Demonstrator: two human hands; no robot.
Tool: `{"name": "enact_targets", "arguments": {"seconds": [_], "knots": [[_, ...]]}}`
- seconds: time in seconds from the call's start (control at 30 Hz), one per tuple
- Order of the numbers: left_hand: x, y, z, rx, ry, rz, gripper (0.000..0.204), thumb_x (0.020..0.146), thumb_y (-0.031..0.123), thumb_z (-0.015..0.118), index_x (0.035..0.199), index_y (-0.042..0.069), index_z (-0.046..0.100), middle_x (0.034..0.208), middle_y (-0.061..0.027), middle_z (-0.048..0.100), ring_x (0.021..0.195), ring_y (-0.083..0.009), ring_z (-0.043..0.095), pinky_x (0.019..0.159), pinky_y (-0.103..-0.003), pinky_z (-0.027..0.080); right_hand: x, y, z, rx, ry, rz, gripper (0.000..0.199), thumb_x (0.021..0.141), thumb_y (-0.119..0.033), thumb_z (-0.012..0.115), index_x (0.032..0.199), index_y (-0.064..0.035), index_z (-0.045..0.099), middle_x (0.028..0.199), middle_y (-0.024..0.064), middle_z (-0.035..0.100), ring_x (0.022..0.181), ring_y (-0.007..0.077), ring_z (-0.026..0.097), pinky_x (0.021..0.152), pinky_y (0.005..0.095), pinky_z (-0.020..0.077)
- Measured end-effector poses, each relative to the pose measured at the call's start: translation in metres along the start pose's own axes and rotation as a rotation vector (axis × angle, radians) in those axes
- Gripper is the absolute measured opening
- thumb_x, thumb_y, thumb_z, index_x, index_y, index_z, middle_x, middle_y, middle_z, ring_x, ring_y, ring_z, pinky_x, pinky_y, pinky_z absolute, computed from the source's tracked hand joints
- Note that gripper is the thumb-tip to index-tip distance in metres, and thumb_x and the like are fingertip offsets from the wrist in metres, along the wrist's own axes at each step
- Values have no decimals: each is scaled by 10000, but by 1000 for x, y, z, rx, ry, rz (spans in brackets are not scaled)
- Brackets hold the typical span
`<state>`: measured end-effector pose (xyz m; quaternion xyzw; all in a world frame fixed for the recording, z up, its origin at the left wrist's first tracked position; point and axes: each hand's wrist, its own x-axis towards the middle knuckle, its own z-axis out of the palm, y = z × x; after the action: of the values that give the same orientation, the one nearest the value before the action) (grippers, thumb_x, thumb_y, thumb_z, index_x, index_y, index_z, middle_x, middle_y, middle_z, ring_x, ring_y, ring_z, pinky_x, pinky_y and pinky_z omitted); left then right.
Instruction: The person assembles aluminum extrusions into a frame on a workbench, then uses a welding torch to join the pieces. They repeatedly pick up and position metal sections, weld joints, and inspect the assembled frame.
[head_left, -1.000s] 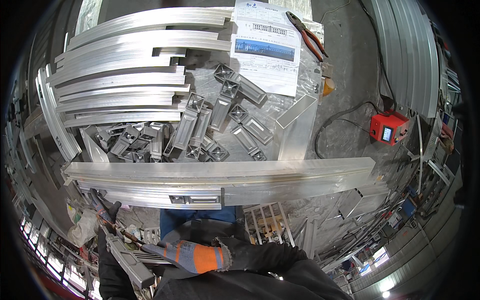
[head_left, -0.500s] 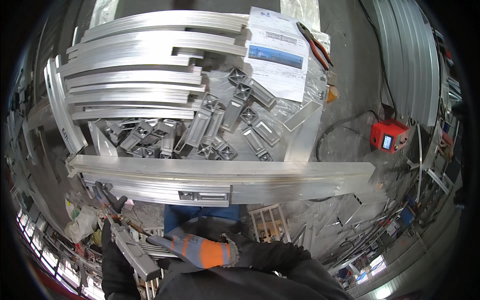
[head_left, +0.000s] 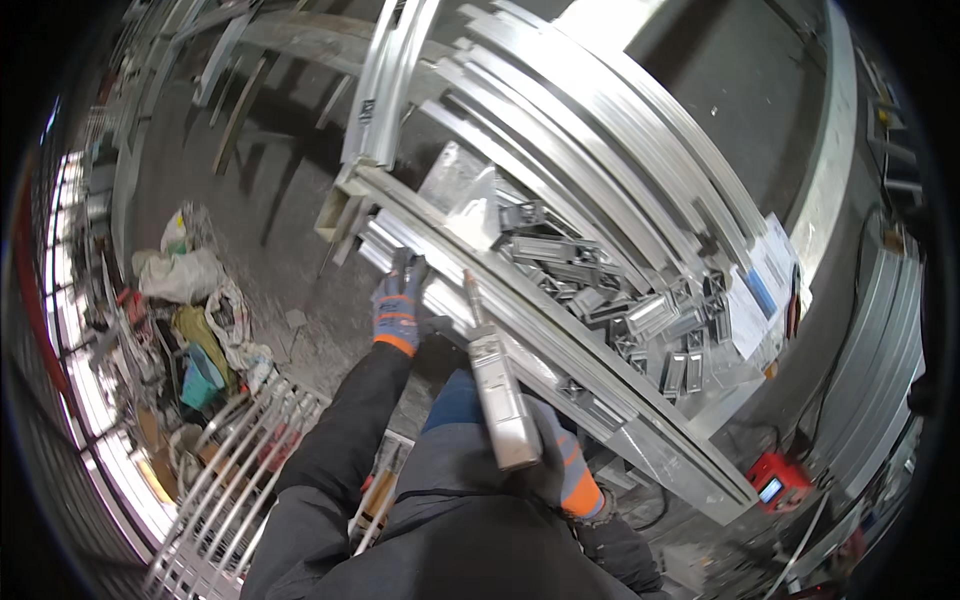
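My left hand [head_left: 398,300], in a grey and orange glove, rests its outstretched fingers on the near edge of a silver aluminium profile [head_left: 450,306], thumb apart. My right hand [head_left: 562,458], gloved alike, is closed around a boxy grey hand tool [head_left: 503,405]; its fingers are mostly hidden behind the tool. The tool's thin, copper-coloured tip [head_left: 472,288] points over the profile. Farther down that profile sits a small metal connector [head_left: 574,390]. A long aluminium bar [head_left: 600,352] runs alongside, just beyond the profile.
Several loose metal connectors [head_left: 650,315] lie beyond the bar, with stacked profiles [head_left: 590,130] behind. A printed sheet [head_left: 765,285], pliers [head_left: 793,305] and a red box with a screen [head_left: 778,482] are on the right. White sacks [head_left: 180,275] and a slatted metal frame [head_left: 235,480] stand left.
The whole view has turned, so the bar now slants down to the right. The tool has swung upright in view, its tip over the profile. My left hand still touches the profile.
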<state>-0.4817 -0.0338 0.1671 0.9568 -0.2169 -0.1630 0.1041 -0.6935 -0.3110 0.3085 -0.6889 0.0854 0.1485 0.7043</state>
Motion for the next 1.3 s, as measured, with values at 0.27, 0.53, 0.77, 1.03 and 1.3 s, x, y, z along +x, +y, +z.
{"name": "enact_targets", "arguments": {"seconds": [0.27, 0.53, 0.77, 1.03, 1.3], "knots": [[2, 4, -19, 79, -199, -83, 1203, 723, 600, 872, 1687, 197, 275, 1755, -160, 178, 1395, -490, 423, 1178, -580, 367, 27, -1, 35, -250, 47, 237, 476, 980, -144, 668, 1408, 26, 545, 1085, 182, 702, 927, 324, 695, 795, 409, 553], [-14, -8, -4, 33, -177, -56, 1008, 862, 381, 768, 1698, 162, 250, 1751, -200, 175, 1518, -401, 336, 1252, -582, 259, 79, -33, 48, -66, 117, 478, 734, 1057, -634, 481, 1330, 27, 646, 802, 124, 712, 580, 188, 627, 526, 312, 459], [-45, 3, 15, -489, 362, -268, 948, 801, 355, 902, 1525, 4, 401, 1409, -224, 513, 1252, -394, 541, 1065, -510, 483, 100, -43, 62, 18, 230, 466, 977, 999, -793, 427, 1300, 118, 612, 603, 91, 621, 495, 178, 581, 473, 287, 404], [-51, 41, 105, -1004, 98, -646, 685, 790, 264, 942, 1205, 9, 461, 787, -4, 549, 691, -152, 531, 627, -368, 469, 85, -30, 56, -21, 271, 446, 951, 1002, -788, 419, 1276, 96, 638, 613, 86, 628, 493, 176, 584, 472, 285, 406], [-43, 32, 111, -1402, 242, -689, 564, 851, -21, 848, 1289, 11, 493, 877, -13, 548, 817, -135, 537, 764, -321, 529, 67, -22, 58, -104, 239, 433, 830, 1050, -685, 417, 1275, 82, 642, 629, 100, 635, 525, 183, 606, 480, 297, 430]]}}
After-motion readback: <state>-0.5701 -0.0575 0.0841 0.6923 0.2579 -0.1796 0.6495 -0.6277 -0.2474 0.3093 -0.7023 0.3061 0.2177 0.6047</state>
